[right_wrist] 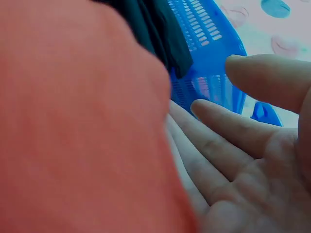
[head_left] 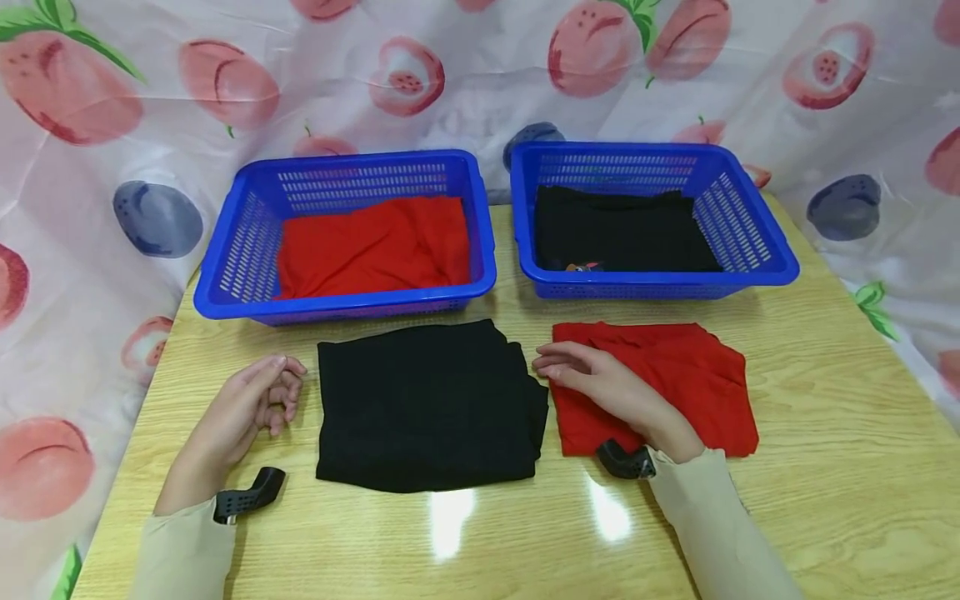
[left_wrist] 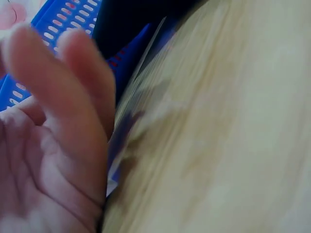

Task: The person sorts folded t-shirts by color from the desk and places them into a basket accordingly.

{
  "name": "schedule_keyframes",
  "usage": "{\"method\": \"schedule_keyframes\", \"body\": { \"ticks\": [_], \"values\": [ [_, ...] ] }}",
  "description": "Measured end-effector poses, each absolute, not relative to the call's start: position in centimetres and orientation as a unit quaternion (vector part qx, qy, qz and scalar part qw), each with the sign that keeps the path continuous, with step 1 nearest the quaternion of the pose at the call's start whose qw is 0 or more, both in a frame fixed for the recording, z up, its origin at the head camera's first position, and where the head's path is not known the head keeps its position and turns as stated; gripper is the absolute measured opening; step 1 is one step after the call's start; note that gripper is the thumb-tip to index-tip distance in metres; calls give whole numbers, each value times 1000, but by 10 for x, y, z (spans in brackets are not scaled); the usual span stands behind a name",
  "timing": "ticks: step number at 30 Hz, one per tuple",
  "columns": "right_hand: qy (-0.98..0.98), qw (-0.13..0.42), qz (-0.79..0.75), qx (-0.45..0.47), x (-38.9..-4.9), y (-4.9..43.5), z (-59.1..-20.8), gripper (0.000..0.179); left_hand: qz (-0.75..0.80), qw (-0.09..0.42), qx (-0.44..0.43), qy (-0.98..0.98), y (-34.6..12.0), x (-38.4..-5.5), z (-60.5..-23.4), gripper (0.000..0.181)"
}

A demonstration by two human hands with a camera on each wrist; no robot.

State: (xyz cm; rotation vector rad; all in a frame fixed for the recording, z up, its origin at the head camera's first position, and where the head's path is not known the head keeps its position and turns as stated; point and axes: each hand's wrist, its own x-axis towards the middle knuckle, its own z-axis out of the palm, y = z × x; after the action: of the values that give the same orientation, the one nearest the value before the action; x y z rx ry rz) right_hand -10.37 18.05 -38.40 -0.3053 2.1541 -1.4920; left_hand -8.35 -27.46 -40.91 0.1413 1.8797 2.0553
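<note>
Left of a folded black cloth [head_left: 427, 408] on the table, my left hand [head_left: 258, 400] holds nothing, its fingers loosely bent. The left wrist view shows that palm and two blurred fingers [left_wrist: 53, 82] beside the wood. My right hand [head_left: 600, 383] hovers over the left part of a folded red cloth [head_left: 697, 392], fingertips pointing toward the black cloth's right edge. In the right wrist view its fingers [right_wrist: 218, 150] are fairly straight and the thumb stands apart, with red cloth [right_wrist: 77, 126] filling the left side. Nothing is gripped there.
Behind the black cloth stands a blue basket [head_left: 352, 300] with red cloth [head_left: 375, 246] in it. A second blue basket [head_left: 652, 283], at back right, contains black cloth [head_left: 622, 229] with a small colourful print. A fruit-patterned curtain [head_left: 480, 75] hangs behind the wooden table [head_left: 847, 467].
</note>
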Motion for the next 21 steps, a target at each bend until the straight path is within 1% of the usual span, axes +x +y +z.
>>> {"method": "schedule_keyframes", "body": {
  "ticks": [5,8,11,13,17,19,21],
  "values": [
    [838,227,-475,-143,-100,176,-384,43,689,170,26,704,-271,-83,-410,44],
    [873,192,-418,-160,-98,169,-383,42,649,159,1,744,-266,-85,-408,46],
    [911,155,-341,-170,-95,161,-382,43,611,163,-20,774,-261,-86,-407,51],
    [934,130,-285,-172,-91,154,-382,45,596,178,-31,782,-259,-86,-407,56],
    [963,97,-192,-165,-82,143,-384,49,584,236,-49,775,-258,-83,-406,63],
    [967,90,-176,-160,-80,139,-385,49,578,265,-51,770,-257,-80,-405,62],
    [966,95,-185,-152,-79,136,-385,49,573,284,-44,767,-256,-77,-405,60]
  ]
}}
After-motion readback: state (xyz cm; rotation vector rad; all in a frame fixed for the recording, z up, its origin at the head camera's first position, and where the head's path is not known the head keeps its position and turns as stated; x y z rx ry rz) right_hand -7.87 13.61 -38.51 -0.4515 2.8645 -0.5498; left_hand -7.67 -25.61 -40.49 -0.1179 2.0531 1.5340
